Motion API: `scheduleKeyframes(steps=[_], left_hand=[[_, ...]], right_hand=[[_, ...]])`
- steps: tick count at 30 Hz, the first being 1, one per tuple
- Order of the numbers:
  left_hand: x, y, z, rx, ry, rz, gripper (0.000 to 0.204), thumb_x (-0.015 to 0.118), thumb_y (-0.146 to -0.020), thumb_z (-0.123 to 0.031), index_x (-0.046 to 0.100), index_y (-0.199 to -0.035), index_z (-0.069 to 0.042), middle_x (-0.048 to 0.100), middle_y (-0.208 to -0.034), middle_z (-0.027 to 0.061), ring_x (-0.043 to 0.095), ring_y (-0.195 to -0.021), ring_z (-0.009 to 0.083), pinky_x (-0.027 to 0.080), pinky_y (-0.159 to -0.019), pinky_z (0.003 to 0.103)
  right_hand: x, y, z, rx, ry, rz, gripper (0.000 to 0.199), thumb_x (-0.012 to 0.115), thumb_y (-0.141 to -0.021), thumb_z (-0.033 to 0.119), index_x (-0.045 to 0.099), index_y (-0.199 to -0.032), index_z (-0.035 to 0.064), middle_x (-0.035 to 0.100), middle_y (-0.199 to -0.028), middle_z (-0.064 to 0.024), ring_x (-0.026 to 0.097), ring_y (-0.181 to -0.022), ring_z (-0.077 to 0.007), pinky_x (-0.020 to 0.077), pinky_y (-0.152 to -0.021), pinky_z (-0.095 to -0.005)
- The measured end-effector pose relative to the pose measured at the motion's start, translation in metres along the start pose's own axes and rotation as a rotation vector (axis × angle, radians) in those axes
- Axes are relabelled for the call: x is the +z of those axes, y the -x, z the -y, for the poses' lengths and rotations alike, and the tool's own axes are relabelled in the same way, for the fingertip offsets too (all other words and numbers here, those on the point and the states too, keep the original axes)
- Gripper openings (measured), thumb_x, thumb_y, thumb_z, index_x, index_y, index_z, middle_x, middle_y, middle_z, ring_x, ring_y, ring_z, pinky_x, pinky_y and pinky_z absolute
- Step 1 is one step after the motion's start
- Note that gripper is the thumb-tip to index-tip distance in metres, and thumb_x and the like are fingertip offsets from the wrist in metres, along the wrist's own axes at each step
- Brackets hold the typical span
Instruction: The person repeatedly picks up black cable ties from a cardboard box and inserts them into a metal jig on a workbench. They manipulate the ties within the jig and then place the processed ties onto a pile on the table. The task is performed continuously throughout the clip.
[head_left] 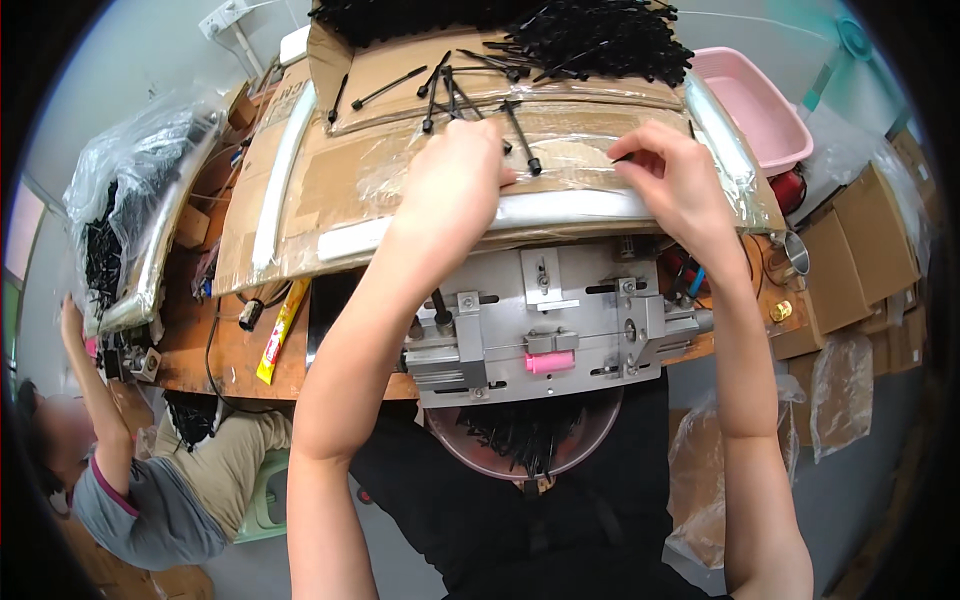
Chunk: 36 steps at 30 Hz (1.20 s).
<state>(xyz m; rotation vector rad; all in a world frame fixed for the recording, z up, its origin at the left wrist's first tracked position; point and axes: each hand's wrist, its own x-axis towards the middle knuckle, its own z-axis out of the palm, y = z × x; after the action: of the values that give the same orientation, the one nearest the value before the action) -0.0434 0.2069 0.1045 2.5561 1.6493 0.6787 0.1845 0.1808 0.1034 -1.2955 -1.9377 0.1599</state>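
Note:
Thin black plastic rods with a knob at one end (520, 140) lie scattered on a flattened cardboard sheet (240, 230). Over the near rods is my left hand (455, 175), back upward; its fingertips are mostly hidden, so I cannot tell whether it grips one. My right hand (680, 180) hovers over the sheet's right side. Its thumb and forefinger pinch a thin black rod, of which only a dark end shows. Below both hands sits a metal fixture (505, 340) with a clamp block on each side and a pink roller piece (550, 362) at its middle.
A heap of black rods (600, 40) fills the sheet's far side. In my lap, a bowl (470, 455) holds more. A pink basin (755, 110) stands far right, beyond cardboard boxes (850, 240). At left lies a yellow packet (283, 332); a co-worker (170, 490) sits beyond.

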Motion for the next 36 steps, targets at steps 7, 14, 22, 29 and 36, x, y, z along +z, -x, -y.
scheduleKeyframes(steps=[7,14,22,29,36], left_hand=[[-0.020,0.114,-0.034,-0.054,0.335,-0.290,0.014,0.068,-0.080,0.002,0.060,-0.091,0.000,0.061,-0.093,0.0136,0.061,-0.083,0.0291,0.050,-0.072,0.038],[0.034,0.179,-0.083,0.081,0.431,-0.396,0.048,0.080,-0.065,0.004,0.066,-0.111,-0.002,0.059,-0.098,0.0097,0.058,-0.089,0.0260,0.049,-0.077,0.036],[0.039,0.182,-0.079,0.183,0.308,-0.308,0.064,0.078,-0.068,0.001,0.059,-0.130,0.003,0.057,-0.099,0.0082,0.056,-0.089,0.0234,0.048,-0.077,0.035],[0.035,0.186,-0.073,0.222,0.284,-0.258,0.064,0.076,-0.067,0.003,0.059,-0.129,0.004,0.056,-0.100,0.0078,0.055,-0.089,0.0223,0.049,-0.075,0.034],[0.015,0.198,-0.065,0.243,0.715,0.027,0.071,0.078,-0.064,0.007,0.056,-0.132,0.004,0.056,-0.100,0.0087,0.055,-0.089,0.0227,0.049,-0.075,0.032]], right_hand=[[-0.006,0.045,0.030,0.308,-0.915,0.088,0.014,0.065,-0.094,0.009,0.064,-0.097,-0.0042,0.070,-0.082,-0.0116,0.066,-0.068,-0.0126,0.0529,-0.059,-0.0222],[0.027,0.085,0.051,0.467,-1.246,0.081,0.015,0.060,-0.097,0.009,0.059,-0.102,-0.0051,0.070,-0.088,-0.0175,0.071,-0.080,-0.0214,0.0621,-0.073,-0.0309],[0.019,0.088,0.052,0.511,-1.278,0.183,0.014,0.060,-0.097,0.008,0.059,-0.102,-0.0048,0.070,-0.087,-0.0164,0.071,-0.081,-0.0200,0.0624,-0.070,-0.0306],[0.019,0.086,0.054,0.506,-1.201,0.307,0.013,0.062,-0.095,0.006,0.061,-0.098,-0.0057,0.069,-0.084,-0.0122,0.070,-0.080,-0.0164,0.0621,-0.068,-0.0283],[-0.009,0.078,0.045,0.513,-1.075,0.716,0.010,0.064,-0.092,0.003,0.063,-0.095,-0.0063,0.070,-0.080,-0.0109,0.070,-0.069,-0.0129,0.0594,-0.064,-0.0233]])
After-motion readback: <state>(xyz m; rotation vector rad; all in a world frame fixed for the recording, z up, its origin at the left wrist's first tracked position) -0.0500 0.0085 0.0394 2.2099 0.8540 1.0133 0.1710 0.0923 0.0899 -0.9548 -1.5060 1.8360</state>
